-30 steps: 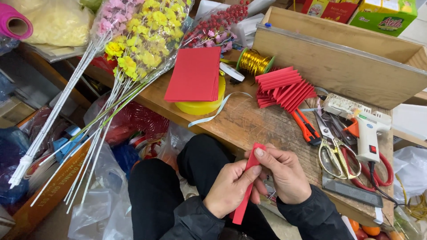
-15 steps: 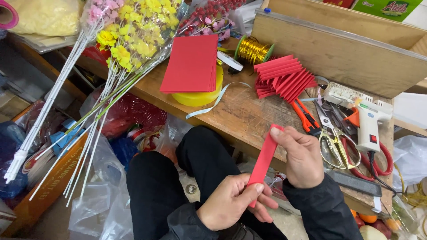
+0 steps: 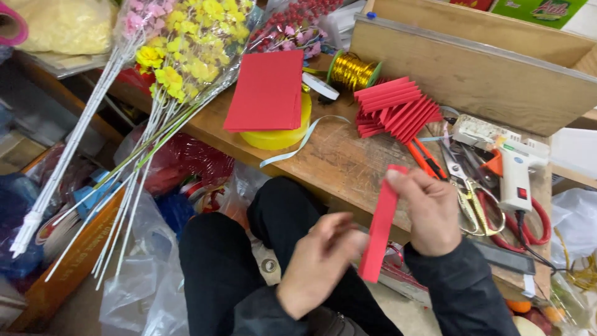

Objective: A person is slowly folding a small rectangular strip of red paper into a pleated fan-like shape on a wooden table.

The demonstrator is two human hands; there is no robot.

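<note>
Head view looks down on a wooden workbench (image 3: 339, 165) with the person's lap below it. A folded red paper strip (image 3: 380, 227) hangs nearly upright in front of the bench's near edge: long, narrow, flat, plain bright red, its lower end cut square. The right hand (image 3: 429, 211) pinches the strip's top end between thumb and fingers. The left hand (image 3: 320, 261) is blurred just beside the strip's lower half, fingers curled loosely; whether it touches the paper I cannot tell. Farther back on the bench lies a fanned pile of similar red folded strips (image 3: 395, 112), and left of that pile a stack of red paper sheets (image 3: 267, 90) rests on a yellow tape roll (image 3: 277, 134). Right of the pile sit gold-handled scissors (image 3: 466, 199) and a white glue gun (image 3: 516, 177).
</note>
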